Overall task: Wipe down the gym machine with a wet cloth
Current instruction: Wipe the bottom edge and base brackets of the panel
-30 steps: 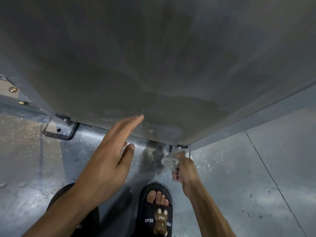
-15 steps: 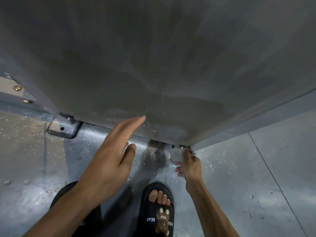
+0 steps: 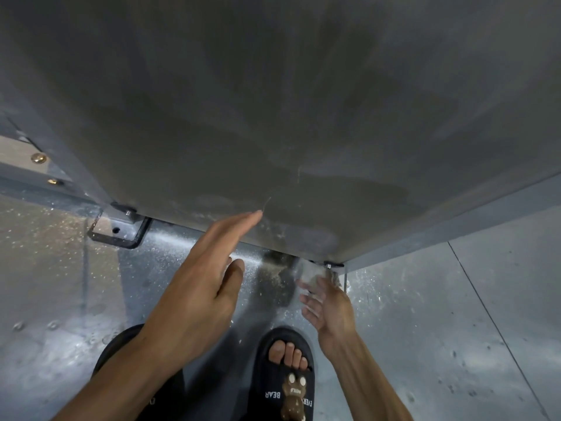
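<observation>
Left hand (image 3: 194,287), fingers straight, braces on the grey metal machine panel (image 3: 273,117); right hand (image 3: 326,302) pinches a small white wet cloth (image 3: 309,273) beyond its fingertips, likely scrubbing the lower corner.

panel (image 3: 273,101) overhangs ahead | bracket (image 3: 121,230) left | floor (image 3: 455,314) open right

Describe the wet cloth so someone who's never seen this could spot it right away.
Follow the big grey panel down to its lower right corner by the bolt. There the right hand holds a small crumpled cloth, the only pale whitish thing nearby.
</observation>
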The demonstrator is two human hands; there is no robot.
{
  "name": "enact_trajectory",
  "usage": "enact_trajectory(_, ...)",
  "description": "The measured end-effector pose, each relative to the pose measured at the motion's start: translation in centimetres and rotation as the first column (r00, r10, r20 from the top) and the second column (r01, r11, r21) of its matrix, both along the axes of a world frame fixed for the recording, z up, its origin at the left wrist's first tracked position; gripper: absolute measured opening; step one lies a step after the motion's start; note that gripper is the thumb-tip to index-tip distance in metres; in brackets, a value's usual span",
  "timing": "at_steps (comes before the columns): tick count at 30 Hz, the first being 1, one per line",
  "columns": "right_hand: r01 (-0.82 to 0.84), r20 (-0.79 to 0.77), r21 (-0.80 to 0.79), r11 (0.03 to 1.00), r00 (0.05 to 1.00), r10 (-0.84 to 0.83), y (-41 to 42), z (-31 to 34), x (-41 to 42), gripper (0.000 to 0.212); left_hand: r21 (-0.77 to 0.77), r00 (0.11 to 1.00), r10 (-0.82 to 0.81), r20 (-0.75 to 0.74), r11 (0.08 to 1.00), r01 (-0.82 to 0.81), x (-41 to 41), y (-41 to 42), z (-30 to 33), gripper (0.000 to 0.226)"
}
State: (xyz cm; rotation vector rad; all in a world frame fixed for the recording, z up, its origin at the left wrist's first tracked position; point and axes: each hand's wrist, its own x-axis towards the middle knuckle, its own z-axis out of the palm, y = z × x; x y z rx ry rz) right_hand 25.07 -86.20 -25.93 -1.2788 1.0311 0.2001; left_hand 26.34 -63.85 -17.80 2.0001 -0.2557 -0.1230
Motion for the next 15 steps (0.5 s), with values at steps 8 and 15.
enact_trajectory(8,-0.043,0.383,-0.216,0.976,0.915,0.125,2.9,9.8,-0.5,0.031,-0.071,0.987,0.146,0.064,0.987,-0.141,0.3,0.1,0.2,0.067)
enact_trajectory(15,0.018,0.339,-0.249,0.968,0.938,0.069,3.9,8.0,2.1,0.027,-0.136,0.981,0.184,0.055,0.975,-0.175,0.3,0.5,0.2,0.067)
